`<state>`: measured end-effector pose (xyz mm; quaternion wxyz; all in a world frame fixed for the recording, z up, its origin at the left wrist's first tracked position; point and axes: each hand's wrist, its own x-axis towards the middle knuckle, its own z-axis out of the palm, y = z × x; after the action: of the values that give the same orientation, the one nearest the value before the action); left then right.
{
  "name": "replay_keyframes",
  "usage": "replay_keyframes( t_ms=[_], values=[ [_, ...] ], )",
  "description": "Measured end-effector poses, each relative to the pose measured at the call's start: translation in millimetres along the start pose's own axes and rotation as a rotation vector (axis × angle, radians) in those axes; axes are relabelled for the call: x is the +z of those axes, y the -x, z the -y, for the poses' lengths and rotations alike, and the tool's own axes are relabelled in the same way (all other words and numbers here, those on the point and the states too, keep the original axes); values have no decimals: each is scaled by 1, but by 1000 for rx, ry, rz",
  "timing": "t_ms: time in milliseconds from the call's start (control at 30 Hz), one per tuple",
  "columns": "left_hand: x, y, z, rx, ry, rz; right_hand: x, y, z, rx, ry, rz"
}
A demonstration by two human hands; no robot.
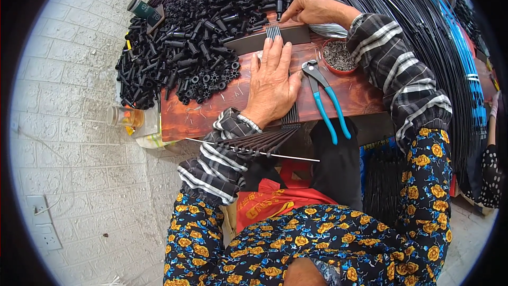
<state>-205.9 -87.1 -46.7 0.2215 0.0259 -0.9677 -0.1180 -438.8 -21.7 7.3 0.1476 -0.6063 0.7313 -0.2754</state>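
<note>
My left hand (271, 82) lies flat on a row of thin dark rods (290, 118), fingers stretched out and holding them against the table. Beyond its fingertips, the rods' slim metal ends (273, 32) cross a dark block (299, 35). At those ends is my right hand (312, 9), its index finger and thumb drawn together; whatever sits between them is hidden or too small to name. A black plastic tube-shaped part (280, 6) stands just left of that hand. Below my left wrist, more dark rods (259, 142) fan out along a thin pale rod (296, 157).
Pliers with blue handles (324, 107) lie right of my left hand. A red bowl of small metal pieces (339, 55) stands near my right sleeve. Black plastic parts (193, 42) are heaped left and back; long black rods (418, 37) fill the right. A glass jar (125, 117) stands at left.
</note>
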Motion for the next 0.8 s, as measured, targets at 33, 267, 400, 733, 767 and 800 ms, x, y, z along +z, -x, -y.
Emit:
replay_keyframes(
  t_ms=[33, 267, 400, 733, 767, 800],
  values=[
    [0, 0, 0, -3, 1, 0, 0, 0, 0, -5, -2, -7],
    [0, 0, 0, -6, -1, 11, 5, -4, -1, -14, -9, -20],
    [0, -1, 1, -8, -3, 10, 4, -8, 4, -8, 28, -15],
    [-1, 3, 0, -21, -5, 9, 31, -22, 17, 31, 168, -241],
    [-1, 3, 0, -19, -1, -1, 30, -17, 20, 19, 203, -326],
    [0, 2, 0, -22, 7, -1, 29, -11, 22, 7, 239, -410]
  ],
)
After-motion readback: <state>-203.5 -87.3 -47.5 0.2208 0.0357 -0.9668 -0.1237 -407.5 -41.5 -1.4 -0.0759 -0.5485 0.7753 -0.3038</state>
